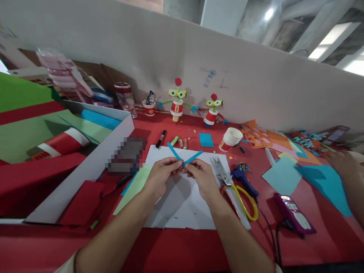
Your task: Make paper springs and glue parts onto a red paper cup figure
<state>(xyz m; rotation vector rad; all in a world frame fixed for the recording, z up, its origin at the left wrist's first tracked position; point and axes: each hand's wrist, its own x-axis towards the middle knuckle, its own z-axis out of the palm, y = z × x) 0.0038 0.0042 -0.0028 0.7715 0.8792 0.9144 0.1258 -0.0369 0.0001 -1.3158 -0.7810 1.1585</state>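
Two narrow blue paper strips [193, 157] meet in a V between my hands, their free ends pointing up and outward. My left hand [164, 172] pinches them near the joint, thumb against fingers. From the other side, my right hand [199, 174] grips the same place with thumb and fingertips. Whether the strips are stuck together or only overlap is hidden by my fingers. Both hands are over a white paper sheet [184, 204]. Just right of my right hand lie scissors [224, 172] with yellow handles, beside a blue glue gun [244, 182].
Paper-cup robot figures [176, 108] stand by the wall. Stacked paper cups [231, 138], a black marker [160, 138] and small folded springs [182, 143] lie ahead. A box [113, 132] of coloured paper fills the left. Rightward are a purple device [294, 214] and another person's hand [342, 167].
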